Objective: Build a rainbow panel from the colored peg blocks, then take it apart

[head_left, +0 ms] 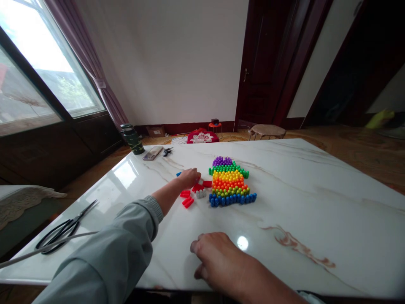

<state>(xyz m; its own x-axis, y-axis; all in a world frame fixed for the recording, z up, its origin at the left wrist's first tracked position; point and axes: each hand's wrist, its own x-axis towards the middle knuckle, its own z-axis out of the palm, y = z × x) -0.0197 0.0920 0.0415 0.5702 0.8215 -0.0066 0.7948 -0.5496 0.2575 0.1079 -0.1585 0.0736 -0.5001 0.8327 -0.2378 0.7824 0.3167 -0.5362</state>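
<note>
My left hand (189,178) reaches out over a small group of plastic pieces, its fingers curled down; what they grip is hidden. Beside it lie red pieces (187,202), a red piece (207,184) to its right, a pale grey piece (200,194) and a partly covered blue piece (179,174). To the right are rows of bead-like pieces, sorted by colour: purple (222,161), green (232,169), yellow (228,175), orange (228,183), yellow-green (230,191) and dark blue (232,199). My right hand (218,257) hovers near the front edge, thumb and fingers apart, holding nothing.
On the white marbled table (303,190) lie black-handled scissors (65,230) at the left, with a pale cord (47,246) across them. A camouflage flask (133,139), a phone (153,153) and keys (167,151) sit at the far left. A stool (267,130) stands beyond.
</note>
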